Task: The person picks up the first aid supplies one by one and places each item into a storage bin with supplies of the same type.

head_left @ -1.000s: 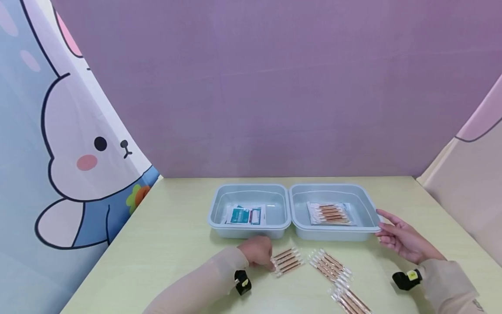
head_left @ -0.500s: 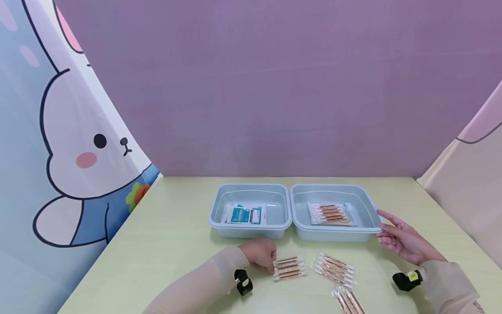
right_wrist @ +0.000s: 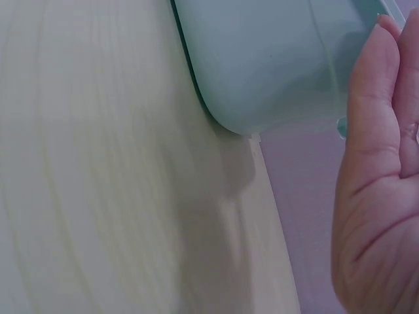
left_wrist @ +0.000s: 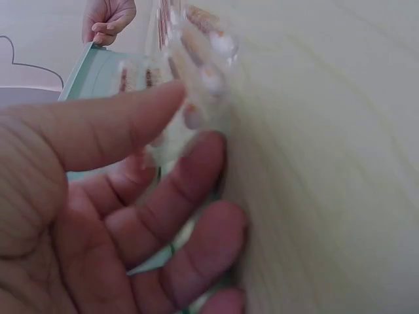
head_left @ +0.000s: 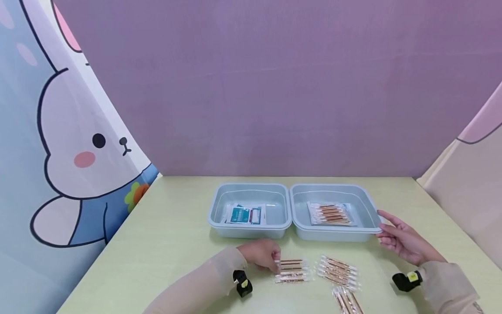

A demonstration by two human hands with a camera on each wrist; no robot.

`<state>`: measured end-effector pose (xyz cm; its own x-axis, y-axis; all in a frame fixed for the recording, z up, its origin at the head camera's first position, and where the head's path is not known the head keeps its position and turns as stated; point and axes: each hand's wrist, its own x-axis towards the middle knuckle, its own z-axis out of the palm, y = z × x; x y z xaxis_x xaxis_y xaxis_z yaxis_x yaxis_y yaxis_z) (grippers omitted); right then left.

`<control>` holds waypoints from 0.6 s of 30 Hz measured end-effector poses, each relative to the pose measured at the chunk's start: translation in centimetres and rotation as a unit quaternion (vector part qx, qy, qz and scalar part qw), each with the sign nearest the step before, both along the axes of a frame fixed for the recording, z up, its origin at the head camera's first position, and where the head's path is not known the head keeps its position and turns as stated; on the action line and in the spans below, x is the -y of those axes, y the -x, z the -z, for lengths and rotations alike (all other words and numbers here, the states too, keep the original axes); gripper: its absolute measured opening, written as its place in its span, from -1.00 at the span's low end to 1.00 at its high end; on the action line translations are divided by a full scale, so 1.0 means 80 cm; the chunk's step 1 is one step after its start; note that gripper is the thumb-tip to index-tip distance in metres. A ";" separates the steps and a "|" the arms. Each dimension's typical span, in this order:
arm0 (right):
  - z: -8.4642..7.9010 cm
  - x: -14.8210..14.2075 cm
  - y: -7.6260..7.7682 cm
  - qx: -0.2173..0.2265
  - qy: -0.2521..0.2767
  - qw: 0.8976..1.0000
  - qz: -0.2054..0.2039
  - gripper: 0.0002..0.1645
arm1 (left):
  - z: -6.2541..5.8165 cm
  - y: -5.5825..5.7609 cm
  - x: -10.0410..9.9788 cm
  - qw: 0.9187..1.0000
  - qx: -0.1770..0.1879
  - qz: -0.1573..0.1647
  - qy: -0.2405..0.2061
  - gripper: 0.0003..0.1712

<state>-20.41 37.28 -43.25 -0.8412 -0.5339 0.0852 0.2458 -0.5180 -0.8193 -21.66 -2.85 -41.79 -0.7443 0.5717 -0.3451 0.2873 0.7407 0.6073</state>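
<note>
In the head view my left hand [head_left: 260,254] is low over the table, its thumb and forefinger at the left edge of a clear pack of cotton swabs [head_left: 293,271]. The left wrist view shows the thumb and forefinger pinching the clear wrap near the white swab tips [left_wrist: 211,80], other fingers bent below. My right hand [head_left: 404,240] grips the front right corner of the right-hand light blue plastic tub [head_left: 333,235], thumb at the rim. Inside that tub lies another swab pack [head_left: 331,214]. The right wrist view has the hand [right_wrist: 376,190] beside the tub's wall [right_wrist: 268,72].
A second blue tub [head_left: 247,232] stands against the first on its left, holding teal-and-white packets [head_left: 245,215]. Two more swab packs, one [head_left: 338,271] beside the pinched one and another [head_left: 347,301] nearer the front, lie on the pale table [head_left: 168,235]. A purple panel [head_left: 274,87] rises behind.
My left hand has slid slightly right, and its swab pack has turned from slanted to nearly level. The neighbouring pack has shifted a little right and the front one has turned slightly. My right hand stays put.
</note>
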 end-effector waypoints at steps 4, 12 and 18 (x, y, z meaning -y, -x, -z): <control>0.001 0.001 0.000 0.002 0.004 1.000 0.000 -0.44 | 0.003 0.002 -0.002 1.000 -0.017 0.000 -0.019 -0.77; 0.002 0.006 -0.003 -0.018 -0.004 1.000 0.019 -0.44 | 0.011 0.008 -0.009 0.985 0.005 -0.036 -0.169 -0.92; 0.002 0.009 -0.006 -0.024 -0.017 0.999 0.042 -0.45 | -0.001 0.006 -0.020 0.961 0.026 -0.063 -0.269 -0.88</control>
<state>-19.96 36.59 -43.45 -0.8785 -0.4650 0.1097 0.1625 -0.5068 -0.8466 -22.12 -1.25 -41.72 -0.8090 0.5843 -0.0644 0.1744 0.3431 0.9230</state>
